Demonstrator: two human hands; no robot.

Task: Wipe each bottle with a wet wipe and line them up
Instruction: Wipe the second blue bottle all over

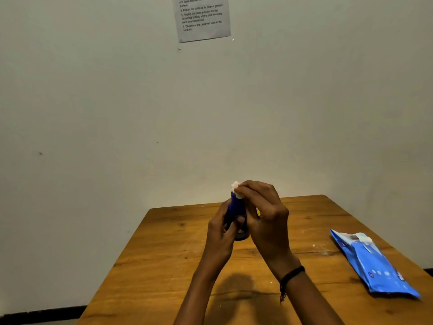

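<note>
A dark blue bottle (237, 208) is held upright above the middle of the wooden table (164, 254). My left hand (221, 233) grips its lower body from the left. My right hand (264, 214) covers the bottle's top and right side and pinches a white wet wipe (236, 187) against the cap. A small yellow patch (258, 211) shows behind my right hand; what it belongs to is hidden. The bottle's base and most of the wipe are covered by my fingers.
A blue pack of wet wipes (375, 266) lies near the table's right edge, its flap partly peeled. The table backs against a pale wall with a printed paper sheet (202, 17) taped high up. A dark floor strip (42, 316) shows at lower left.
</note>
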